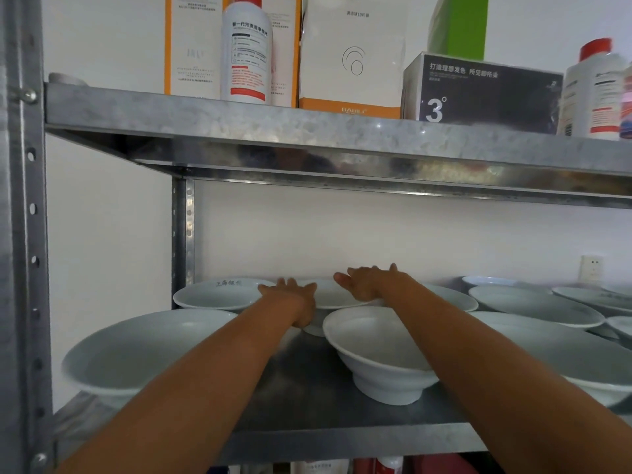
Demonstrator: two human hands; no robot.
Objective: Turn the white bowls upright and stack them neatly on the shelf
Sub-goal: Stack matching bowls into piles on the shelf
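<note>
Several white bowls stand upright on the metal shelf [307,398]. Both my arms reach to the back, where a white bowl [330,295] sits against the wall. My left hand [290,294] lies on its left rim with fingers stretched out. My right hand [367,280] lies on its right rim, fingers also straight. A footed bowl [372,357] stands in front between my forearms. A wide bowl [136,357] is at front left, another [219,294] with writing at back left.
More white bowls [533,304] crowd the right side of the shelf. The upper shelf [307,128] hangs low overhead, carrying boxes [352,56] and bottles [246,53]. A steel upright [24,234] stands at left. A wall socket [591,268] is at right.
</note>
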